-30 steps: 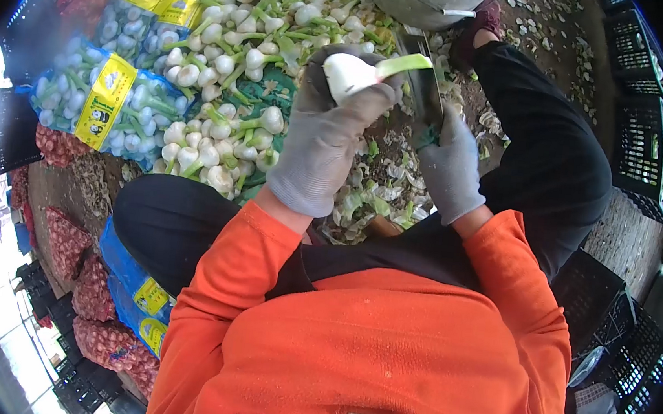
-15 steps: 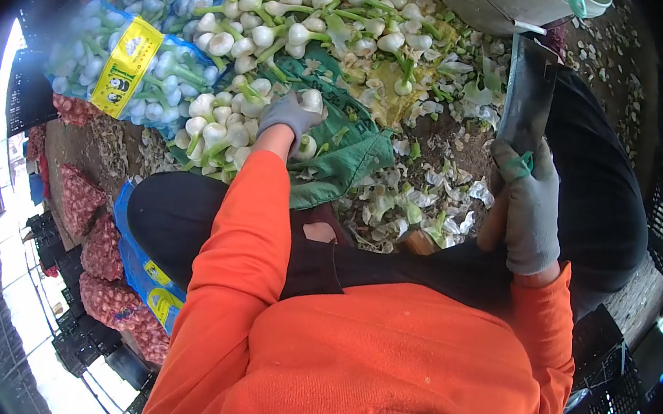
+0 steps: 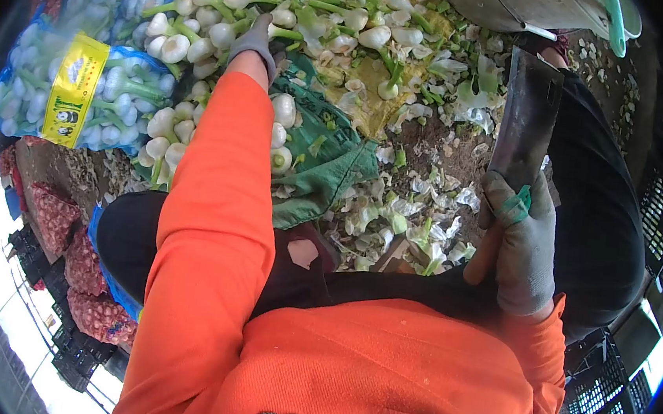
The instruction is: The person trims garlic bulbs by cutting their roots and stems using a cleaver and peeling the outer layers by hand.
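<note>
My left hand (image 3: pixel 254 44), in a grey glove, reaches into the heap of fresh garlic bulbs (image 3: pixel 173 49) with green stems. Its fingers point away from me, partly hidden among the bulbs, beside a green stem. Just behind the wrist, a few white bulbs (image 3: pixel 283 110) lie along the edge of a green woven sack (image 3: pixel 326 177). On the right, my gloved right hand (image 3: pixel 523 247) is wrapped round the wooden handle of a cleaver (image 3: pixel 526 118), its broad dark blade pointing away from me. A green strip (image 3: pixel 514 206) is tied round a digit of that glove.
Blue net bags of garlic (image 3: pixel 120 94) with yellow labels stand at the left. Red net bags (image 3: pixel 90 261) lie below them. Peelings (image 3: pixel 394 216) cover the ground before my legs. A pale bucket (image 3: pixel 491 4) stands at the far right, and black crates (image 3: pixel 660 188) line the right edge.
My left hand has let go of a bulb near the green sack and moved farther up and left into the heap. The cleaver stays in my right hand. The view has shifted slightly.
</note>
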### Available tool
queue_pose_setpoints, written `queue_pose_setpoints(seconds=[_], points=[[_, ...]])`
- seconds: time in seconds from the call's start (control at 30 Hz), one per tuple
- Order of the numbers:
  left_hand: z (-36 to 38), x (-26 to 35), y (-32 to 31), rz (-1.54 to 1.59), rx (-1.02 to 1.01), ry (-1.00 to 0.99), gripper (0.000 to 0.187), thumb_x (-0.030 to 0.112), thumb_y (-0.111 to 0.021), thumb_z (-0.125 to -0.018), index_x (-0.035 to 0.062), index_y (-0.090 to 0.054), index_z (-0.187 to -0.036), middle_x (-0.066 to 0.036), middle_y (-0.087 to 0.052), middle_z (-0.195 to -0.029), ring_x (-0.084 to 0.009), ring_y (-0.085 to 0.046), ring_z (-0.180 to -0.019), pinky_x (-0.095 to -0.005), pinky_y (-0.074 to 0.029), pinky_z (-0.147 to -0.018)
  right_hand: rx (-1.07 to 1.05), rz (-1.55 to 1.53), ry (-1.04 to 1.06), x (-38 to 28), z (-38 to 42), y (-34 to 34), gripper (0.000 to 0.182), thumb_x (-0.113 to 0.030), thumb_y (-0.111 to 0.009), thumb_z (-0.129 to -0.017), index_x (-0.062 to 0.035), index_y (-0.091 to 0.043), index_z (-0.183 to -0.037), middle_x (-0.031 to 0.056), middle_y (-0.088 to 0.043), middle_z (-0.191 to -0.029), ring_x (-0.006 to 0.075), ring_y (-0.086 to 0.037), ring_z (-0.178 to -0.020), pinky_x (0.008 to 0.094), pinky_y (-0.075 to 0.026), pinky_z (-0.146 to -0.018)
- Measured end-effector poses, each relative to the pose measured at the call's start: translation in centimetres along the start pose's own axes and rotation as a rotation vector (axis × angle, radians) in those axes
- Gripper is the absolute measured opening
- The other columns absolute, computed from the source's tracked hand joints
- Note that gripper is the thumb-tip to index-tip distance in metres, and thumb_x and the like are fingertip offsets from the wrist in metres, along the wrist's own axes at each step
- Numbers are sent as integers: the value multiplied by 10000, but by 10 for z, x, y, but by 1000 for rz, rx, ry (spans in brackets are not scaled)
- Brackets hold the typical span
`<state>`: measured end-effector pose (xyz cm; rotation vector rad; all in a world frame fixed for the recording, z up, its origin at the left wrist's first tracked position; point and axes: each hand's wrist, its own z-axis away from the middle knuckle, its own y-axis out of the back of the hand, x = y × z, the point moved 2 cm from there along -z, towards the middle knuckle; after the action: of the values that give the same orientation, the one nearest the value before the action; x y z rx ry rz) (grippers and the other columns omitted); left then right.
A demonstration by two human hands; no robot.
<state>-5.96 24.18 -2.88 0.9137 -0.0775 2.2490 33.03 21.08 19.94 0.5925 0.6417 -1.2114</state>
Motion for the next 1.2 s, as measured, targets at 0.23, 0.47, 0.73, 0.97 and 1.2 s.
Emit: queue_pose_setpoints(seconds=[0.23, 0.47, 0.73, 0.97, 1.2], points=[[66, 7, 6, 379, -386, -548, 366, 244, -580, -871, 32, -568, -1170, -79, -574, -1142, -183, -545, -984, -351, -457, -852, -16, 44, 89, 1, 7, -4, 434, -129, -598, -896, 4, -508, -1299, -23, -508, -783, 57, -451, -651, 202, -379, -581], [195, 13, -6, -508, -600, -1070, 381, 182, -639, -856, 6, -563, -1185, -69, -641, -1077, -170, -595, -956, -286, -478, -833, 225, 776, 1034, 17, -3, 8, 263, -17, -625, -807, -50, -592, -1066, 118, -636, -915, 311, -634, -831, 381, -494, -694], [311, -19, -19, -636, -801, -1328, 675, 254, -833, -719, 47, -488, -1260, -91, -603, -1141, -202, -615, -1024, -327, -537, -851, 279, 1074, 1529, 4, 41, 6, 208, -186, -656, -781, -116, -563, -954, 52, -582, -841, 247, -597, -748, 389, -469, -653], [345, -21, -7, -466, -897, -1090, 588, 221, -798, -747, 37, -503, -1221, -75, -612, -1121, -173, -617, -1004, -314, -534, -875, 228, 1073, 1646, 13, 57, 10, 262, -181, -625, -760, -103, -582, -1006, 43, -568, -835, 229, -588, -742, 375, -464, -639], [351, -25, 13, -507, -1041, -1135, 705, 193, -737, -782, 1, -406, -1374, -113, -530, -1291, -182, -521, -1180, -316, -420, -1025, 238, 1068, 1740, 15, 55, 8, 298, -195, -643, -734, -87, -589, -1006, 36, -532, -791, 219, -572, -707, 366, -462, -616]])
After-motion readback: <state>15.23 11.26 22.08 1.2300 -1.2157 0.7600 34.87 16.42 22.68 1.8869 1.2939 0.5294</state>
